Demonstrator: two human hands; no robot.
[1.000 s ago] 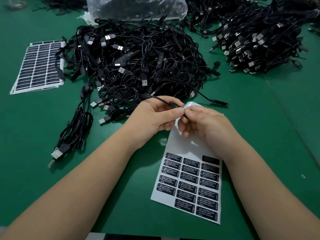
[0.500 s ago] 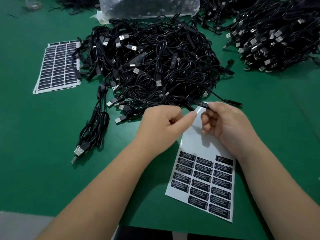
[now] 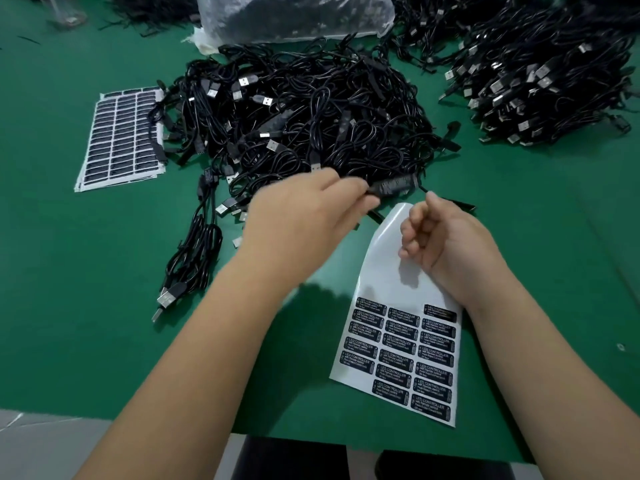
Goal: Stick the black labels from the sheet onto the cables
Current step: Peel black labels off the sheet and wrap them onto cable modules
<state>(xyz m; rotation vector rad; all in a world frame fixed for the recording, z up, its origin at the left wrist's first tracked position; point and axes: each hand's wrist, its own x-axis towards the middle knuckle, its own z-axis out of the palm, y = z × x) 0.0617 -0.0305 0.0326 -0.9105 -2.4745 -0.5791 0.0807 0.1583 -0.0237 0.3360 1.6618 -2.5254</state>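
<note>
A white label sheet (image 3: 388, 271) lies in front of me, its lower half holding several black labels (image 3: 401, 355), its top curled up. My left hand (image 3: 304, 216) pinches the end of a black cable controller (image 3: 393, 186) at the near edge of the big cable pile (image 3: 304, 119). The image is blurred there. My right hand (image 3: 436, 237) hovers over the bare top of the sheet with fingers curled and thumb up, holding nothing that I can see.
A stack of full label sheets (image 3: 121, 136) lies at the left. A bundled cable (image 3: 194, 258) lies to the left of my left arm. A second cable pile (image 3: 550, 74) sits at the back right, a plastic bag (image 3: 294, 15) behind. The green table edge (image 3: 138, 415) is close.
My left hand has reached forward and taken hold of the controller's end. My right hand has let go of the controller and drawn back over the sheet.
</note>
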